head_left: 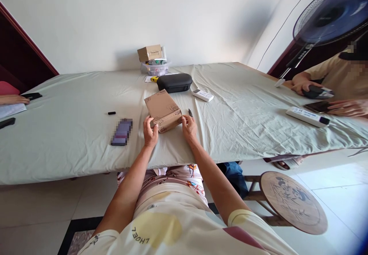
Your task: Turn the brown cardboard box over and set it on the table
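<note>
A brown cardboard box [163, 109] with printed drawings lies on the pale green cloth of the table [71, 132], just beyond the near edge. My left hand [150, 131] grips its near left corner with curled fingers. My right hand [189, 126] holds the near right corner in the same way. A black pen [190, 112] lies right beside my right hand. A dark phone [122, 131] rests on the cloth to the left of my left hand.
Behind the box sit a black case [174, 82], a white remote [202, 95] and a plastic tub [155, 68] with a small carton on it. A small black cap [111, 113] lies left. Other people's hands rest at both sides. A power strip [307, 116], fan [330, 13] and round stool [293, 201] are at right.
</note>
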`<control>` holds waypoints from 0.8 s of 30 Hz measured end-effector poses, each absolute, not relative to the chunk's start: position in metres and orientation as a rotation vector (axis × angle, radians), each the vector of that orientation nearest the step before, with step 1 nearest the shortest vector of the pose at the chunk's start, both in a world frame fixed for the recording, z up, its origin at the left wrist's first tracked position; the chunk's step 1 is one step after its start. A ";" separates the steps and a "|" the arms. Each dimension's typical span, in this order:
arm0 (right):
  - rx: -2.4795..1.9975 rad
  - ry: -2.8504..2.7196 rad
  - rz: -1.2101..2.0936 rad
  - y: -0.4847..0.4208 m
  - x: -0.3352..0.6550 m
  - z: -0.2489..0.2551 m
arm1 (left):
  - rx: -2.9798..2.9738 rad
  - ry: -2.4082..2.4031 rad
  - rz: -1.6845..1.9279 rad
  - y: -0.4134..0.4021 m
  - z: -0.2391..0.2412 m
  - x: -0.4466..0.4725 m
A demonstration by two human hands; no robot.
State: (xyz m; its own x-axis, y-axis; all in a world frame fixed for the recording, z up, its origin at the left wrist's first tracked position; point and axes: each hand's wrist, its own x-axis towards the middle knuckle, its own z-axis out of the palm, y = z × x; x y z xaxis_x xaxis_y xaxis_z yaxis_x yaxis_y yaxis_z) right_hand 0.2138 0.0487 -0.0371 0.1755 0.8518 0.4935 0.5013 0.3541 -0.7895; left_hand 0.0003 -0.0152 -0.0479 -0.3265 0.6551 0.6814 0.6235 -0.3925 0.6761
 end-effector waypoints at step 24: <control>-1.389 -2.039 0.344 0.037 0.206 -0.035 | 1.712 2.173 1.178 -0.013 -0.041 -0.001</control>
